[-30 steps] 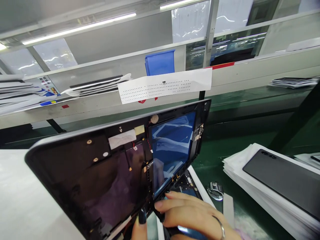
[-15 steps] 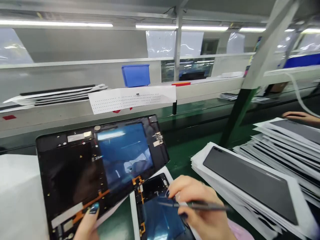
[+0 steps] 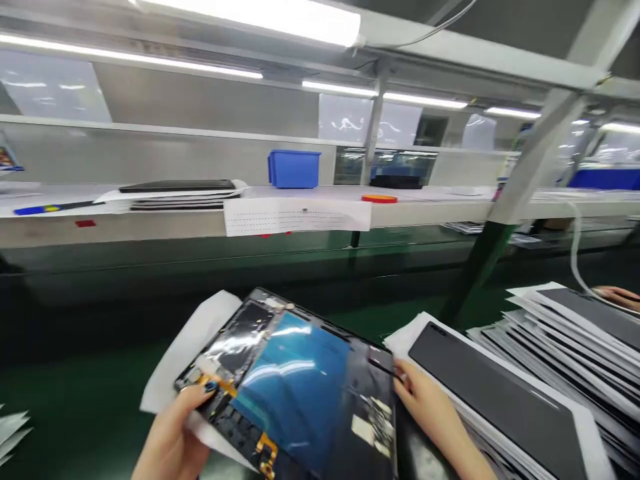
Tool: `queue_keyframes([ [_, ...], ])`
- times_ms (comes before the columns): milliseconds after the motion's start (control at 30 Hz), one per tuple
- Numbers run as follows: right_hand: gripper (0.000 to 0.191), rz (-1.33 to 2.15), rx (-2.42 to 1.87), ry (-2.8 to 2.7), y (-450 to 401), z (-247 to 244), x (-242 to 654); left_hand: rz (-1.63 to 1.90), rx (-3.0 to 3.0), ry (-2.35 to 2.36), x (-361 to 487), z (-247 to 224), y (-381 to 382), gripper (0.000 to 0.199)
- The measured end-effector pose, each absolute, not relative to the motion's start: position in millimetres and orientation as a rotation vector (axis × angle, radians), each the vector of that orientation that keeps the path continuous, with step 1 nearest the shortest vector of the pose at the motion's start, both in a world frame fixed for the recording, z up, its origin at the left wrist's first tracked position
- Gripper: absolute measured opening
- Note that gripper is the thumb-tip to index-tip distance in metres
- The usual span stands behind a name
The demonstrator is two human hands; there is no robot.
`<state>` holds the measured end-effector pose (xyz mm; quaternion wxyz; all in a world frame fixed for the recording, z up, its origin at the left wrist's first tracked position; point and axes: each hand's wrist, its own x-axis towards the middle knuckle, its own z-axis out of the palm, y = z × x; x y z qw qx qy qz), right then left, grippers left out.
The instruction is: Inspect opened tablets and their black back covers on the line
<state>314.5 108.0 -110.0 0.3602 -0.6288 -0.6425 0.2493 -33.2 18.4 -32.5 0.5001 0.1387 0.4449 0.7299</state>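
Note:
An opened tablet body (image 3: 305, 380) with a blue film panel, orange flex cables and black frame is tilted in front of me. My left hand (image 3: 175, 427) grips its lower left edge, thumb on top near an orange cable, with a white sheet (image 3: 187, 347) behind it. At the tablet's right edge, my right hand (image 3: 425, 400) has its fingers closed around the corner; a thin dark tool end shows by the fingers. Just right lies a grey tablet back (image 3: 500, 393) on a stack of white sheets.
A taller stack of sheeted panels (image 3: 560, 353) stands at the right, with another person's hand (image 3: 620, 297) behind it. The shelf (image 3: 425, 212) holds a blue bin (image 3: 294, 169), an orange-red ring (image 3: 379, 199) and stacked panels (image 3: 180, 193). A slanted post (image 3: 500, 207) rises at the right.
The tablet has turned and moved right and lower. My right hand has moved from above the second opened tablet to the held one's right edge. The view has shifted, showing more shelf at left.

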Motion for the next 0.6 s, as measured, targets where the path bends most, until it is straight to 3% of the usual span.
queue_keyframes([
  [100,0.060,0.974,-1.312,-1.717,108,-65,289,1.653,0.409,1.020,-30,-32,19,0.031],
  [133,0.067,1.280,-1.130,-1.641,106,-51,280,1.636,0.447,0.993,-29,-32,18,0.035],
  [167,0.069,1.537,-1.001,-1.600,102,-39,270,1.633,0.486,0.970,-26,-31,18,0.040],
  [267,0.050,1.897,-0.897,-1.541,91,-19,247,1.685,0.578,0.951,-19,-27,17,0.052],
  [433,0.057,1.930,-1.003,-1.318,92,-27,230,1.764,0.556,0.843,-17,-26,19,0.040],
  [600,0.070,1.838,-1.039,-1.197,104,-44,233,1.578,0.522,0.562,-25,-36,18,0.043],
])
